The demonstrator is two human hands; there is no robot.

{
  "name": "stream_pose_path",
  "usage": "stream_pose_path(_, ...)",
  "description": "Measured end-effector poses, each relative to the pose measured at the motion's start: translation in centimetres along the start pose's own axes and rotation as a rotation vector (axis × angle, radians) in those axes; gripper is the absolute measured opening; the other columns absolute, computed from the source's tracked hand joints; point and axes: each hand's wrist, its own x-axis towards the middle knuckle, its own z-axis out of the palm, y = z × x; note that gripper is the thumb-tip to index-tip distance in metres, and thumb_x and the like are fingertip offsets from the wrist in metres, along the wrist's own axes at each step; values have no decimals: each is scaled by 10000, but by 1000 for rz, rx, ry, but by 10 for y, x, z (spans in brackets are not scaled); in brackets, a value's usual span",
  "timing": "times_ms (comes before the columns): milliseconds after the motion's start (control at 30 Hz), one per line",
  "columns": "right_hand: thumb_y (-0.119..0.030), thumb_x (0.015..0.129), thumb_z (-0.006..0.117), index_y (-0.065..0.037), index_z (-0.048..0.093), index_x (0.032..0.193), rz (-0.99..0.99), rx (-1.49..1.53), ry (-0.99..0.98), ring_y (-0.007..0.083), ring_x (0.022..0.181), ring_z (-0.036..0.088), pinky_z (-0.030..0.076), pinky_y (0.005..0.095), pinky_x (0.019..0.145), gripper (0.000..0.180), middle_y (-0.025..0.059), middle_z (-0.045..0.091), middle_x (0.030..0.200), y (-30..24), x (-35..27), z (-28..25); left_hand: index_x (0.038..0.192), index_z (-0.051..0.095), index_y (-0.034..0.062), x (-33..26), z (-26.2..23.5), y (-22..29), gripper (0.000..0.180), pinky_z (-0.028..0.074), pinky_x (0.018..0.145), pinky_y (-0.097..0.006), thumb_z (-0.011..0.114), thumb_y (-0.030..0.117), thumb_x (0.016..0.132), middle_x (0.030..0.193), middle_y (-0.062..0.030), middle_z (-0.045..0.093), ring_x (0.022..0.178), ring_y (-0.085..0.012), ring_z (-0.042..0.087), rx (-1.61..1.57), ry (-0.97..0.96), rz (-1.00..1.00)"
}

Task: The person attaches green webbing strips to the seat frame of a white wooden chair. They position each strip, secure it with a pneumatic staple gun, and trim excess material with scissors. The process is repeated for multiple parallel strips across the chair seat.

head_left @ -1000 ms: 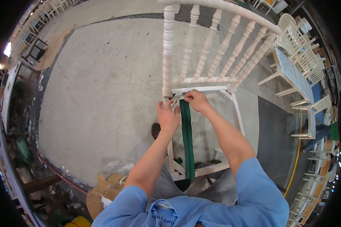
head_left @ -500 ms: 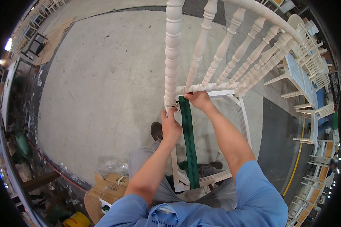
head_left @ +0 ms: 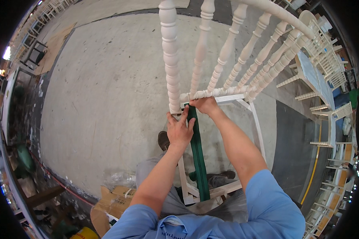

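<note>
Your left hand (head_left: 180, 129), fingers spread, and right hand (head_left: 204, 104), grip unclear, seem to align the green strap (head_left: 199, 159) near the chair's (head_left: 232, 97) back-left corner; next, keep it flat.

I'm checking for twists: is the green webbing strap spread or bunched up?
Spread: the green webbing strap runs as one straight, flat band across the chair seat frame, edges parallel where uncovered.

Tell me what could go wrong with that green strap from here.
The green strap might slip at its far end, which the left hand and right hand seem to touch only with fingers. Its near end, at the front rail, has no hand on it and could shift if unfixed. The right hand's knuckles, close to the chair back's lower rail, might get scraped.
</note>
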Motion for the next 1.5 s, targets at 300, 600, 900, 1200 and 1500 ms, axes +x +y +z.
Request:
stream_pose_path(300, -174, 935, 780, -74, 750, 1222, 397, 774, 194, 189, 848, 698, 561, 331, 825, 305, 93, 747, 962, -14, -134, -46, 1548, 565, 349, 22, 29, -28, 472, 468, 1120, -560, 558, 396, 1078, 1557, -211, 525, 1181, -484, 662, 37, 57, 175)
stream_pose_path(600, -212, 1010, 725, -15, 757, 1102, 1055, 484, 830, 140, 790, 687, 556, 339, 735, 220, 52, 755, 883, -43, -590, -136, 1667, 354, 396, 9, 22, -2, 523, 473, 1130, -466, 338, 470, 1150, 1611, -51, 543, 1415, -357, 501, 230, -79, 217)
stream_pose_path(900, -414, 745, 894, -14, 750, 1205, 1878, 31, 246, 393, 1138, 722, 563, 460, 990, 626, 226, 759, 1196, 24, -796, -148, 1705, 315, 224, -11, 10, 17, 621, 441, 1148, -417, 419, 393, 1118, 1652, -28, 508, 1454, -312, 480, -20, -205, 412)
stream_pose_path(1200, 39, 630, 677, 11, 495, 1466, 1385, 147, 862, 322, 1292, 596, 445, 379, 1126, 856, 154, 636, 1362, 9, -728, -174, 1528, 536, 526, 5, 9, 12, 482, 533, 1068, -464, 582, 432, 1057, 1606, -226, 398, 1242, -396, 660, -10, -94, -84)
stream_pose_path(1500, -216, 946, 810, -25, 672, 1297, 744, 894, 485, 191, 1022, 685, 540, 354, 903, 423, 62, 720, 1165, -26, -380, -251, 1516, 535, 546, -2, 1, 5, 466, 579, 940, -480, 588, 440, 1066, 1548, -244, 422, 1069, -432, 678, -32, -80, -107)
